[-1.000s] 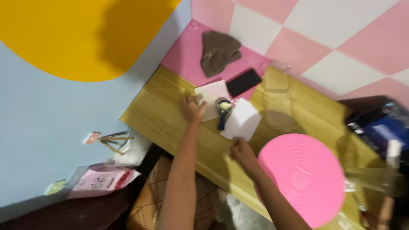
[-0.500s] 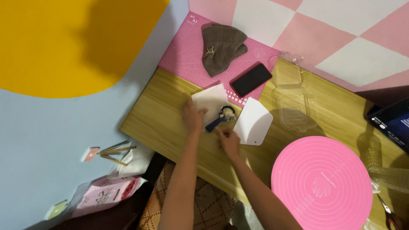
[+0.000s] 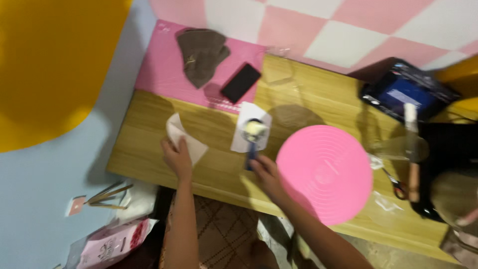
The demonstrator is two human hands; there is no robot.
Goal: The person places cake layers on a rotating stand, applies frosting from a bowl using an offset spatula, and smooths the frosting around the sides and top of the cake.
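Left hand (image 3: 177, 157) lies flat on a white paper sheet (image 3: 181, 134), fingers spread, pinning it to the wooden table (image 3: 318, 102). Right hand (image 3: 264, 172) is closed around the blue handle of a small scoop (image 3: 253, 137); its round head, with something pale in it (probably cream, too blurred to confirm), rests over a second white sheet (image 3: 244, 127). Pink round mat (image 3: 323, 174) just right of that hand. Black phone (image 3: 241, 82) on pink mat (image 3: 159, 74). Clear containers at right: contents unreadable.
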